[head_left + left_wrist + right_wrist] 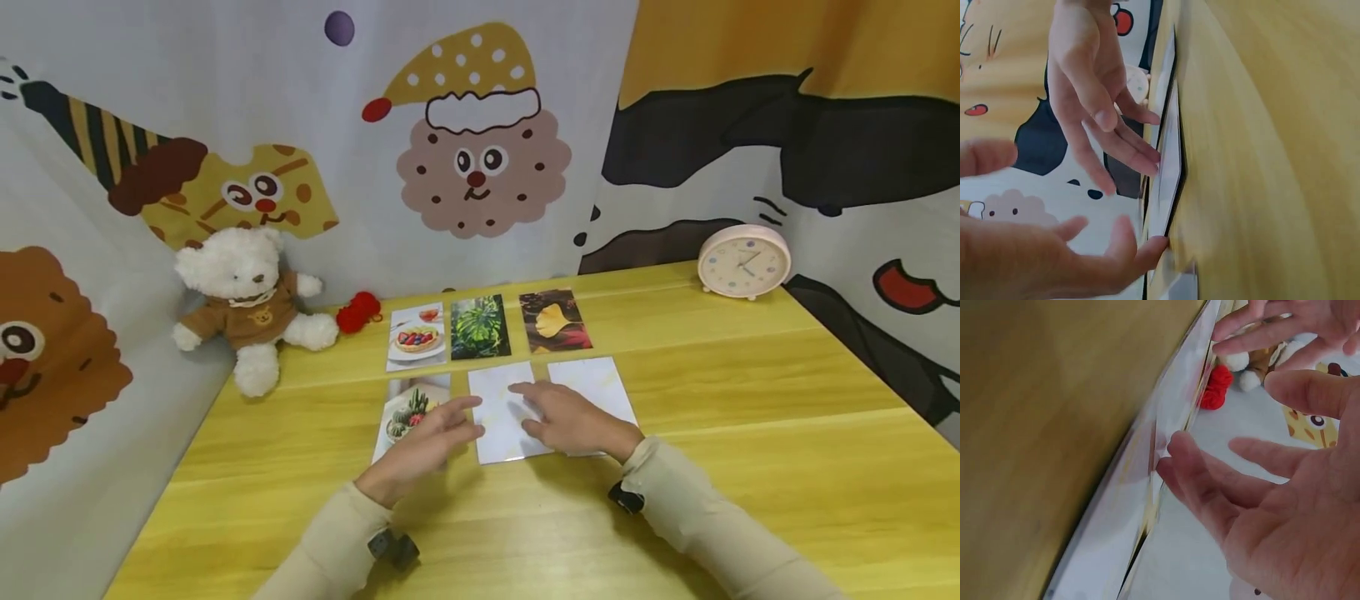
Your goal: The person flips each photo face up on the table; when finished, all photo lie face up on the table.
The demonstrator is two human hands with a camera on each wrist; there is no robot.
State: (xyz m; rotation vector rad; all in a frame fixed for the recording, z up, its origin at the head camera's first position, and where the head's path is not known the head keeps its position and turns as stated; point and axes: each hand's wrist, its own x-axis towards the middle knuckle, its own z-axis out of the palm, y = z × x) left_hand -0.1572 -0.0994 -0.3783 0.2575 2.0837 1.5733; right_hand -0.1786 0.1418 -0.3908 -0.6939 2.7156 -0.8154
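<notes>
A white blank-faced card (501, 437) lies flat on the table between the two hands. My left hand (423, 448) extends over the cactus photo card (408, 408), its fingers loosely spread. In the left wrist view, a fingertip of that hand appears to touch the edge of a white card (1171, 162). Above the middle card hovers my right hand (572, 417), fingers parted and holding nothing; whether its fingertips touch the card is unclear. Partly under that hand's wrist lies a second white card (603, 385).
Behind, in a row, lie a fruit tart card (416, 337), a green leaf card (480, 327) and a yellow ginkgo leaf card (555, 322). A white teddy bear (251, 304) sits at left beside red pompoms (360, 311). A round clock (745, 262) stands at back right.
</notes>
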